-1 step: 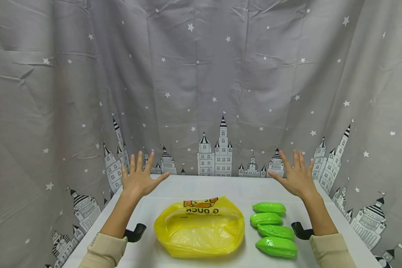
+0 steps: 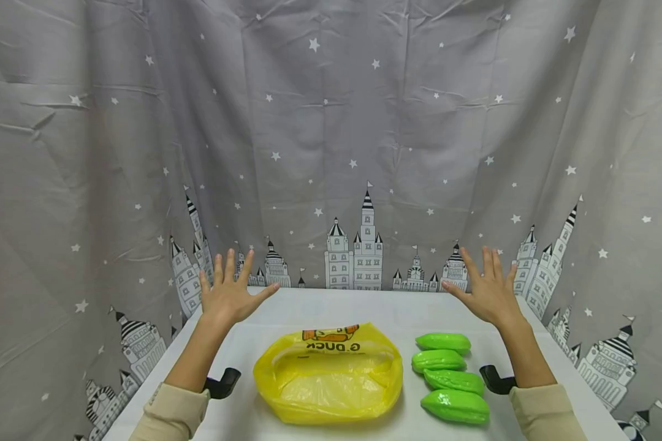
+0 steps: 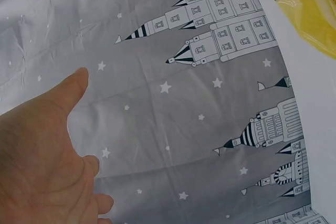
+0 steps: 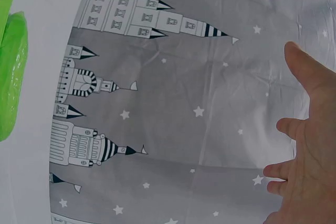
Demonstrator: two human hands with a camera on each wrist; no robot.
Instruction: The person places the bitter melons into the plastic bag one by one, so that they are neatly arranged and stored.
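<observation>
My left hand (image 2: 226,300) is raised at the left, fingers spread and straight, holding nothing. Opposite it, my right hand (image 2: 490,299) is held up in the same way, its palm bare. Between and below them, a yellow plastic bag (image 2: 331,411) printed "G.DUCK" stands on the table with its mouth wide. Several glossy, bright green, ridged gourd-like vegetables (image 2: 455,406) lie in a column to the bag's right, nearer my right hand. The left wrist view catches a corner of the bag (image 3: 315,22); the right wrist view shows part of a green vegetable (image 4: 13,77).
A white table (image 2: 364,309) carries these things. Behind and around it hangs a grey curtain (image 2: 353,122) printed with stars and castles. A black wrist mount (image 2: 222,383) sticks out from the left forearm, and another black mount (image 2: 496,381) from the right.
</observation>
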